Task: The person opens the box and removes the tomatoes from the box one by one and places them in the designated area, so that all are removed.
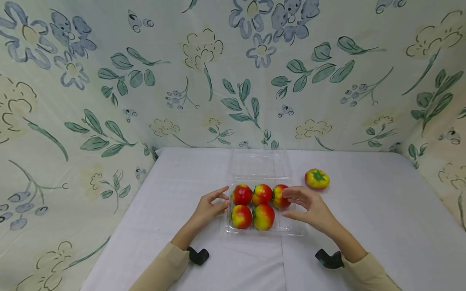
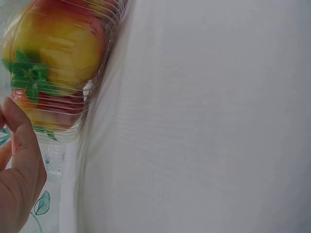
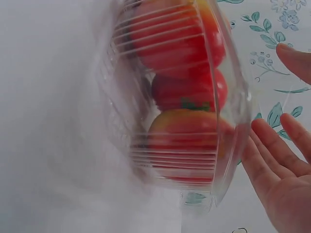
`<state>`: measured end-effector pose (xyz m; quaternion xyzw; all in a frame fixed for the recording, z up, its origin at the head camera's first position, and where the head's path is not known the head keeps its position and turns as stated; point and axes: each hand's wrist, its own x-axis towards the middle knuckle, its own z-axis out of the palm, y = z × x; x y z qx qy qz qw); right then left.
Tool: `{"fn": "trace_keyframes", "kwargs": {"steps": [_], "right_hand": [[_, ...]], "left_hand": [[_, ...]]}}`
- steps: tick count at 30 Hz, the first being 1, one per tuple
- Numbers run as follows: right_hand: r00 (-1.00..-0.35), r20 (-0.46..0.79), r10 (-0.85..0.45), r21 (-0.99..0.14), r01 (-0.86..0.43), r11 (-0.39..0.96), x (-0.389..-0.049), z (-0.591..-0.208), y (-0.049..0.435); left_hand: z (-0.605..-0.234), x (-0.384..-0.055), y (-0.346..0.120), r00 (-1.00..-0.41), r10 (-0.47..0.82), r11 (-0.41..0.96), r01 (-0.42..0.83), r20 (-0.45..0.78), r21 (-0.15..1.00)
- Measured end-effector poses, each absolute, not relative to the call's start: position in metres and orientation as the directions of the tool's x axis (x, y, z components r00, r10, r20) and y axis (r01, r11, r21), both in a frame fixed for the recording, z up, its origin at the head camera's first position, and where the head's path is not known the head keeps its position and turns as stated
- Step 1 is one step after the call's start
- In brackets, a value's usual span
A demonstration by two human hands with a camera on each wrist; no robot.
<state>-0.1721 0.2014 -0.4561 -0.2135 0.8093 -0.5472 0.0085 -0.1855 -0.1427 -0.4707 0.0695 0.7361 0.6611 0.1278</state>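
A clear plastic box (image 1: 291,226) lies on the table with its lid raised at the back. Inside sit several red-and-yellow fruits (image 1: 263,217) with green leafy caps, persimmon-like, in two rows. My left hand (image 1: 208,208) is at the box's left rim, thumb and fingers apart and slightly bent. At the right end my right hand (image 1: 311,206) has its fingers beside the back right fruit (image 1: 278,197), partly covering it. The right wrist view shows that hand (image 3: 286,170) spread and holding nothing next to the box wall (image 3: 238,141). The front right spot of the box holds no fruit.
Another such fruit (image 1: 317,179) lies on the white tablecloth (image 1: 382,210), behind my right hand, green cap showing. The transparent lid (image 1: 260,163) reaches toward the back edge. Floral cloth (image 1: 233,81) hangs behind the table and at its sides.
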Motion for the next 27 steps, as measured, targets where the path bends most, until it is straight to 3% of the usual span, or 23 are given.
{"fn": "trace_keyframes", "kwargs": {"steps": [27], "right_hand": [[-0.900, 0.157, -0.406, -0.879, -0.315, 0.358, -0.165, -0.465, 0.163]], "left_hand": [[-0.471, -0.184, -0.142, -0.961, 0.268, 0.133, -0.040, -0.074, 0.990]]}}
